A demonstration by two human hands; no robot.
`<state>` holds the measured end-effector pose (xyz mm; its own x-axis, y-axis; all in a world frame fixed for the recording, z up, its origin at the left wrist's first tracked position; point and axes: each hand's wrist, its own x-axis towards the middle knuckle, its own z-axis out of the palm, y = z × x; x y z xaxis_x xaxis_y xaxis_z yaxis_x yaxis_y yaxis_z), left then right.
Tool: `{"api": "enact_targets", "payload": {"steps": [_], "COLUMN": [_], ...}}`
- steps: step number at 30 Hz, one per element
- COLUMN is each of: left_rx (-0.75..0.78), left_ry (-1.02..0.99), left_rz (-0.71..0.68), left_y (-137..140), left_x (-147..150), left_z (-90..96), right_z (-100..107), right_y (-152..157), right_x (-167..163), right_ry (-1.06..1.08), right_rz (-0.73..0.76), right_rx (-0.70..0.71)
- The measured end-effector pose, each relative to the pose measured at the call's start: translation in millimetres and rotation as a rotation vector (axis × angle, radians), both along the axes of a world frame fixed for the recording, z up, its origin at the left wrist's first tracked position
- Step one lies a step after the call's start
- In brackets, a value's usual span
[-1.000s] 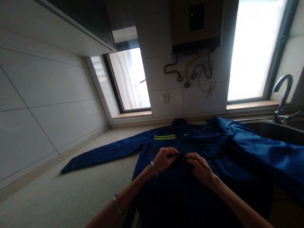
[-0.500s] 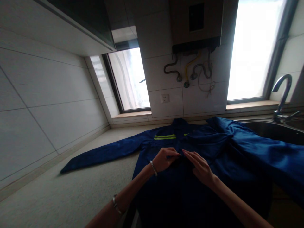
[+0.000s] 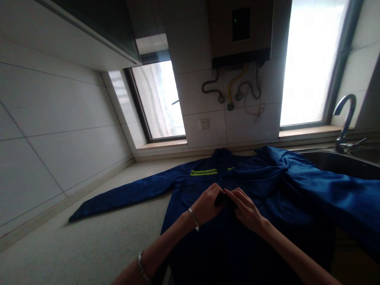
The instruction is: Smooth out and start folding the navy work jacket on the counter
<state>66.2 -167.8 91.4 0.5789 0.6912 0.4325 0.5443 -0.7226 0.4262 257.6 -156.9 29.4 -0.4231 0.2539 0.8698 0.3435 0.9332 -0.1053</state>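
A dark blue work jacket [image 3: 196, 206] with yellow-green stripes on the chest lies spread over the counter, collar toward the wall. Its one sleeve stretches out to the left, the other to the right past the sink. At the middle of the front, my left hand [image 3: 209, 202] pinches the jacket's cloth between bent fingers. My right hand [image 3: 247, 209] meets it from the right, fingertips pressed together on the same front edge. What lies between the fingertips, such as a button, is too dark and small to make out.
The pale counter [image 3: 118, 237] runs along the left wall. A sink [image 3: 326, 160] with a curved tap [image 3: 346, 122] is at the right. On the back wall hang a water heater [image 3: 240, 39] with hoses and a socket [image 3: 204, 124], between two windows.
My left fingers have curled more and cloth now bunches under them. My right fingertips have come in to touch the left ones. The view has shifted slightly.
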Motion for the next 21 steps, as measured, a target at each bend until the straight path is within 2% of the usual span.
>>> {"api": "enact_targets", "payload": {"steps": [4, 11, 18, 21], "left_rx": [0.096, 0.253, 0.274, 0.247], "left_ry": [0.073, 0.274, 0.32, 0.292], "left_rz": [-0.017, -0.003, -0.003, -0.007], "left_y": [2.6, 0.0, 0.7, 4.3], "left_x": [1.8, -2.5, -2.6, -5.7], "left_z": [-6.5, -0.8, -0.9, -1.9], "right_z": [-3.3, -3.2, -2.5, -4.5], "right_y": [-1.7, -2.6, -3.1, -2.5], "right_x": [-4.8, -10.8, -13.2, -16.4], "right_ry": [-0.004, -0.016, 0.002, 0.033], "right_rz": [-0.006, -0.047, -0.056, -0.033], "right_rx": [-0.036, -0.021, -0.023, -0.091]}}
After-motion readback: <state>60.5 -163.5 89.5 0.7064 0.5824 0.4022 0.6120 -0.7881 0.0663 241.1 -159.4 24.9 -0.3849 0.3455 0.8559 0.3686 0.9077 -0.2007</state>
